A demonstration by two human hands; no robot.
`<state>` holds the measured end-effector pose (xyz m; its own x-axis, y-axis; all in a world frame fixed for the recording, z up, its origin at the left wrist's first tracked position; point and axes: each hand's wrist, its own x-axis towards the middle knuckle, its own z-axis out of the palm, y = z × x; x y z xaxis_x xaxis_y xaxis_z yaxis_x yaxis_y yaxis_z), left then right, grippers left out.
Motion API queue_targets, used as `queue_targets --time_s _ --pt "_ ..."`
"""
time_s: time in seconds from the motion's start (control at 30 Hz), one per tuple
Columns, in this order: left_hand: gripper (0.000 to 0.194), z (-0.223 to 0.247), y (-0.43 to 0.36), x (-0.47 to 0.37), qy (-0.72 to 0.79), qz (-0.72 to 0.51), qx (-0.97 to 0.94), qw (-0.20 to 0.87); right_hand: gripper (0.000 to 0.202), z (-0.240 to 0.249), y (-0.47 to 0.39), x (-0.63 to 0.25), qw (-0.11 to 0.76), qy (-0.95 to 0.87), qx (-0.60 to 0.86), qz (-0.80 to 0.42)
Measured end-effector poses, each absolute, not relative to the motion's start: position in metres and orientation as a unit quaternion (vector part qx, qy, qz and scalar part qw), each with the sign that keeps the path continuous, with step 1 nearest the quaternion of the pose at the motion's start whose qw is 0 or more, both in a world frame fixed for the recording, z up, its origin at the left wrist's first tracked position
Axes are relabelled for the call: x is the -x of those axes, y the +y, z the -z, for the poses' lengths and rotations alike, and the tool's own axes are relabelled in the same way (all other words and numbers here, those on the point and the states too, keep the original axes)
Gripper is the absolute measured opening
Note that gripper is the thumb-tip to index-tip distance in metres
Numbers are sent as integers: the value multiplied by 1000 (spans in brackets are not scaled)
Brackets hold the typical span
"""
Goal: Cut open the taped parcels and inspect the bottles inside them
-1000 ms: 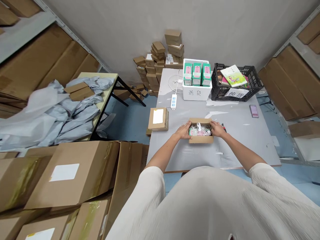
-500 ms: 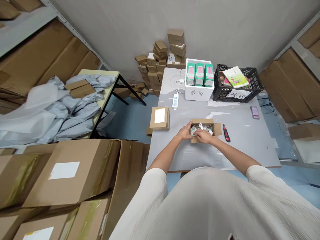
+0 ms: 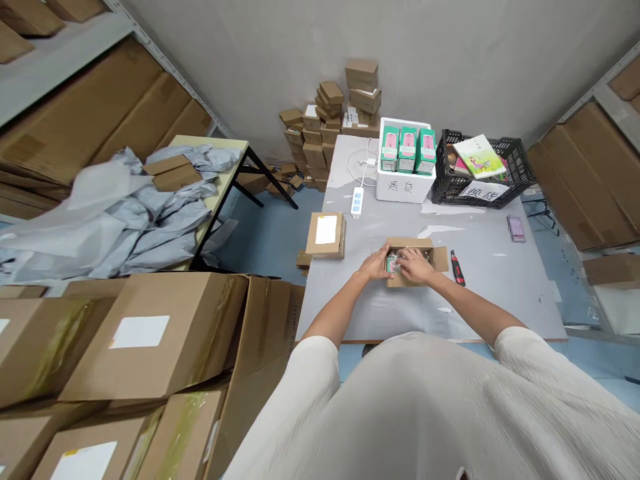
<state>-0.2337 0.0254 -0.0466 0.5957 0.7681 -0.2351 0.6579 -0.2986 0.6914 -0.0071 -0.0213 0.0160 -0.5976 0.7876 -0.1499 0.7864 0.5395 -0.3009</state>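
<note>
An open cardboard box point(image 3: 406, 283) sits on the grey table. My left hand point(image 3: 376, 264) is closed on its left wall, thumb at the near side and fingers at the far corner. Inside the box lie clear, shiny plastic wrap point(image 3: 400, 253) and a green-and-pink pack point(image 3: 391, 264), partly hidden. My right hand point(image 3: 416, 265) reaches into the box from above, its fingers bent onto the plastic wrap; the fingertips are partly hidden. Right of the box, close to its raised flap point(image 3: 441, 259), lies a red and black box cutter point(image 3: 457, 268).
A labelled carton point(image 3: 326, 235) stands at the table's left edge. Behind are a power strip point(image 3: 357, 202), a white foam bin point(image 3: 404, 187) holding green boxes, and a black crate point(image 3: 484, 167) with a booklet. Large cartons point(image 3: 150, 333) are stacked at the left.
My right hand has shifted over the box's contents, its fingers now laid more broadly on the wrap. A white piece seen above the fingers no longer shows. The view has shifted slightly.
</note>
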Motion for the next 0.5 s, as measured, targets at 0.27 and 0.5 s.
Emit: queue_targets --time_s 0.27,0.5 --pt "148 44 25 235 435 -75 -803 400 40 -10 -13 16 -99 -878 427 -192" --pt "148 39 23 235 441 -63 -800 402 46 2 -4 24 -127 -839 500 -174"
